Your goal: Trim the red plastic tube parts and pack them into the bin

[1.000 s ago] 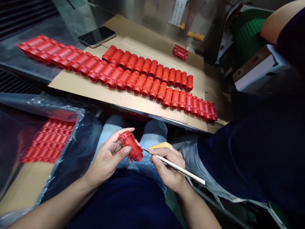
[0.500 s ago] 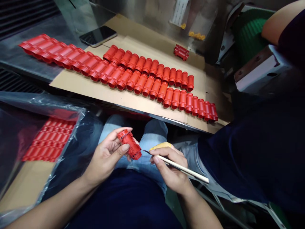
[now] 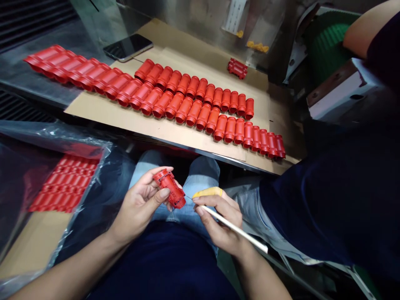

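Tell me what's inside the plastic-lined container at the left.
Rows of red parts show there, with a stretch of cardboard on their near side. Whatever lies beneath the parts and the cardboard is covered and cannot be seen.

This looks like a factory workshop: at eleven o'clock, a metal bench spread with cardboard carries rows of identical red plastic parts; toward eight, a plastic-lined box holds more, closely packed; clear bags with small yellow pieces show at one, and a co-worker sits close at three.
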The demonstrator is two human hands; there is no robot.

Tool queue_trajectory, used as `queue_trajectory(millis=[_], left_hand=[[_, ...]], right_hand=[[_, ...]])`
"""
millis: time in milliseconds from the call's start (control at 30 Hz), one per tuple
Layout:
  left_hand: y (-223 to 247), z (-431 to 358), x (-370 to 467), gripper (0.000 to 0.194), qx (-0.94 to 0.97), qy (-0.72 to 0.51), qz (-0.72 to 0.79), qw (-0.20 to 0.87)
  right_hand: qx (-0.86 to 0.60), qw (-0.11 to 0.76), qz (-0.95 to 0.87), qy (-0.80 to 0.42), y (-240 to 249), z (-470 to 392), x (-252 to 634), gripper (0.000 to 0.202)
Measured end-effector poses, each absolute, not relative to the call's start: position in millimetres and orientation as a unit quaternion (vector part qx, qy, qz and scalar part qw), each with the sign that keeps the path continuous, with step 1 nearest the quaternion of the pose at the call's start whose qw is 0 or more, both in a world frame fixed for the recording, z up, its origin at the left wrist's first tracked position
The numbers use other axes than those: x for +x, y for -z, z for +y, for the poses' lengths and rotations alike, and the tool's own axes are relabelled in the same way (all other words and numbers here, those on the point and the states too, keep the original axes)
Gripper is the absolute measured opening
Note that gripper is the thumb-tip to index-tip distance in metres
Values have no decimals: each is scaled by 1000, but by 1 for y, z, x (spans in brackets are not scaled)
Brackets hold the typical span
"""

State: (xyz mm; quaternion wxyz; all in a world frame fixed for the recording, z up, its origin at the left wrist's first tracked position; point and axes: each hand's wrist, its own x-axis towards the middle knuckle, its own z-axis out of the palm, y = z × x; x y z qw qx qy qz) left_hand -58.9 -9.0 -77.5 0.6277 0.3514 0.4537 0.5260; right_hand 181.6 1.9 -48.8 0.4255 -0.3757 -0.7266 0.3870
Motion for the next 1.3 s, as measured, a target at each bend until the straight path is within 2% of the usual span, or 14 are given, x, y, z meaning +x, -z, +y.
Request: queue_trajectory(millis=[100,233,300,367,433,467,533,567,633,700,800,1100,1300], left_hand=[[78,-7,-57,51,345,-531,458,623],[73,-5,-50,41,305,-552,464,621],[70,-4,-46,36,282,-554,463,631],[68,-4,-44,31,267,-556,458,641],[67,-3,-43,31,260,-565,452,639],[67,-3,-43,34,259,-569,453,635],[67,-4,-45,43,262,-572,462,625],[68,-5,-45,48,267,-571,469,619],[70,-8,-47,51,284,-566,483,605],[71,-11,-47,48,306,-565,496,585],[68,-16,-47,43,339,-568,514,546],[60,-17,-43,38,370,-565,536,507],[61,-19,-43,37,389,-556,550,487]], right_hand=[[-348,402,-773,-346,55,2,180,26],[-289,376,-861,-184,64,2,173,38],[-290,376,-861,-182,63,-1,170,41],[-275,406,-816,-305,59,-8,167,31],[-211,425,-719,-507,55,-16,165,20],[-174,430,-660,-591,53,-20,164,22],[-158,449,-590,-653,52,-22,165,25],[-196,465,-592,-628,53,-22,166,22],[-318,497,-633,-501,56,-19,169,14],[-398,499,-676,-368,60,-15,170,26],[-387,502,-720,-281,64,-11,165,42],[-352,505,-754,-227,70,-8,158,47],[-375,478,-744,-278,68,-6,162,35]])
